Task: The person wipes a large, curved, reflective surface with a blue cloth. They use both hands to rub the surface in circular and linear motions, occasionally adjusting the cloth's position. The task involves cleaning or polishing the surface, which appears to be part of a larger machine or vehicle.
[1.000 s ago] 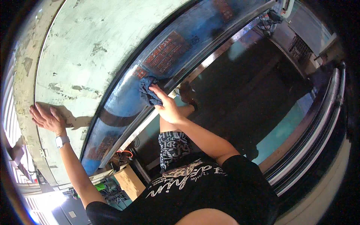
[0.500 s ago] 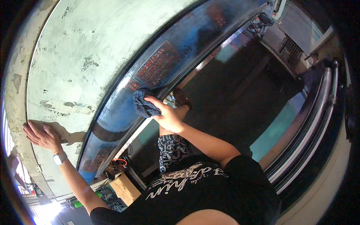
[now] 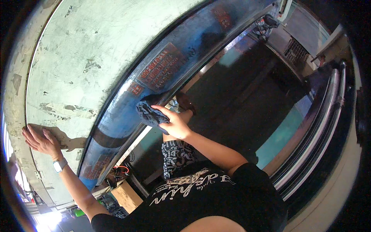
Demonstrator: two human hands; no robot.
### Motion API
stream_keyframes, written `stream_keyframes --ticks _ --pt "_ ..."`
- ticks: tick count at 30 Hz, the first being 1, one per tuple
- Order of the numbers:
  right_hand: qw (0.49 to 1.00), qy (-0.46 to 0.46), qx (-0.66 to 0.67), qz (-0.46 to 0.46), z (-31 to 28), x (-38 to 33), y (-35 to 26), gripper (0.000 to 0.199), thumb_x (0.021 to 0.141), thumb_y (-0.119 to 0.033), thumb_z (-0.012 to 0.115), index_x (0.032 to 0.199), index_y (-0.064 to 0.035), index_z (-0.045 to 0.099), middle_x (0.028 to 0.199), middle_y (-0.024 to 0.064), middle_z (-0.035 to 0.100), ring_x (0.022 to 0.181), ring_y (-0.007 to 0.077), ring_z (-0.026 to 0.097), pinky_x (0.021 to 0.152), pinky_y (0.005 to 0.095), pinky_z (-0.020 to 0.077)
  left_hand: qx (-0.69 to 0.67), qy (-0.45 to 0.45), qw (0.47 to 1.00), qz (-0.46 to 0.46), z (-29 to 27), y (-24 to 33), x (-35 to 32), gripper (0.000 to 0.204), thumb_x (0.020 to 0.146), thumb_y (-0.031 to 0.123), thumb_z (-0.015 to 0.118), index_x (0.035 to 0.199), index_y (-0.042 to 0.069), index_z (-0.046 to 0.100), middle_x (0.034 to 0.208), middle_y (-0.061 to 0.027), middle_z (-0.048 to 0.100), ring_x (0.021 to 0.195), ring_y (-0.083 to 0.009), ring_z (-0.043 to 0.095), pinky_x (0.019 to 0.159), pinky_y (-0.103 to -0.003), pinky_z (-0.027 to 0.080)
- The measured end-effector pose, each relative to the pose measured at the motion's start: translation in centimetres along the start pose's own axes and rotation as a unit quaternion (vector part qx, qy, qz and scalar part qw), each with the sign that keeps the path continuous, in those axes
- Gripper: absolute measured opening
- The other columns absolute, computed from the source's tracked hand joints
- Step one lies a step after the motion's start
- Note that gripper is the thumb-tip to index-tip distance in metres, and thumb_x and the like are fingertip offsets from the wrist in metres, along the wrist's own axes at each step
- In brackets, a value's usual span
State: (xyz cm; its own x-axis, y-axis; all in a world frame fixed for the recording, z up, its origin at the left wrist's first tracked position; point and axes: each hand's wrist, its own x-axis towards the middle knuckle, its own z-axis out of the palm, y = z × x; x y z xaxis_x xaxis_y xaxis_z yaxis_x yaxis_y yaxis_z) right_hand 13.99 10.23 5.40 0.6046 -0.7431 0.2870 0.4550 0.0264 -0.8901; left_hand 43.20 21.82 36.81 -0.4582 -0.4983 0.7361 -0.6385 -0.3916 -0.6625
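Observation:
My right hand [image 3: 174,123] is closed round a crumpled dark blue rag [image 3: 150,112]. The rag lies against or just beside the lower edge of a long blue cylinder [image 3: 119,110]; exact contact is hard to tell. Reddish raised printing plates [image 3: 160,69] are fixed on the cylinder's curved, ink-smeared face. My left hand [image 3: 41,141] rests flat with fingers spread on a pale green machine panel [image 3: 73,69], near its outer rim. A watch [image 3: 59,165] is on the left wrist. Nothing is held in that hand.
Shiny metal rollers [image 3: 317,135] run along the right side. A dark recess [image 3: 247,96] lies between them and the cylinder. A cardboard box [image 3: 126,195] and an orange cable [image 3: 123,169] sit low, beyond the cylinder's near end. Wiring [image 3: 266,25] clusters at the far end.
The rag has shifted slightly down and left along the cylinder, uncovering more of the small red plate beside it. My left hand stays on the panel.

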Motion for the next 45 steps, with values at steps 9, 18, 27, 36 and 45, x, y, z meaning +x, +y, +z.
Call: stream_keyframes --ticks 9,18,27,36,45 --pt "0.996 -0.059 -0.012 0.059 -0.1 -2.0 0.9 0.062 0.075 0.003 0.052 0.134 -0.0128 0.042 0.109 0.0135 0.062 0.095 0.0196 0.061 0.083 0.029 0.047 -0.02 -0.005 1.0 -0.001 -0.7 0.3 0.4 0.054 0.093 0.042 0.039 0.138 0.01 0.037 0.144 -0.0122 0.032 0.134 -0.028 0.027 0.109 -0.046 0.016" --pt "0.979 -0.043 -0.123 0.155 -9.4 -7.3 -1.1 0.057 0.066 0.002 0.055 0.123 -0.0046 0.054 0.116 0.0078 0.06 0.107 0.0166 0.055 0.095 0.0285 0.0395 -0.04 0.01 0.999 -0.014 -0.6 -0.6 -0.4 0.055 0.089 0.041 0.048 0.137 0.015 0.039 0.141 -0.0115 0.037 0.132 -0.0295 0.031 0.107 -0.048 0.018" --pt "0.78 0.509 -0.062 0.359 -28.4 -26.6 14.8 0.051 0.077 -0.002 0.052 0.127 0.0002 0.047 0.116 0.0143 0.056 0.099 0.029 0.057 0.083 0.0369 0.0482 -0.062 0.024 0.997 -0.037 1.4 -1.8 -1.9 0.054 0.086 0.035 0.053 0.135 0.017 0.041 0.141 -0.0094 0.038 0.132 -0.0257 0.031 0.108 -0.044 0.016" --pt "0.704 0.371 -0.215 0.566 -37.7 -41.8 23.5 0.045 0.075 -0.015 0.062 0.118 -0.007 0.056 0.111 0.0171 0.058 0.096 0.0318 0.058 0.082 0.0434 0.0499 0.005 -0.032 0.999 -0.019 1.1 -1.6 -2.8 0.059 0.082 0.026 0.047 0.136 0.005 0.037 0.143 -0.0181 0.031 0.133 -0.0333 0.028 0.11 -0.046 0.015" --pt "0.762 0.29 -0.182 0.549 -35.9 -30.6 24.4 0.052 0.073 -0.007 0.058 0.124 -0.0089 0.05 0.101 0.0126 0.06 0.086 0.0282 0.059 0.075 0.0403 0.0497 0.023 -0.005 1.0 0.019 2.8 -2.7 -4.5 0.061 0.082 0.029 0.05 0.137 0.009 0.035 0.144 -0.0156 0.03 0.134 -0.032 0.026 0.109 -0.047 0.016"
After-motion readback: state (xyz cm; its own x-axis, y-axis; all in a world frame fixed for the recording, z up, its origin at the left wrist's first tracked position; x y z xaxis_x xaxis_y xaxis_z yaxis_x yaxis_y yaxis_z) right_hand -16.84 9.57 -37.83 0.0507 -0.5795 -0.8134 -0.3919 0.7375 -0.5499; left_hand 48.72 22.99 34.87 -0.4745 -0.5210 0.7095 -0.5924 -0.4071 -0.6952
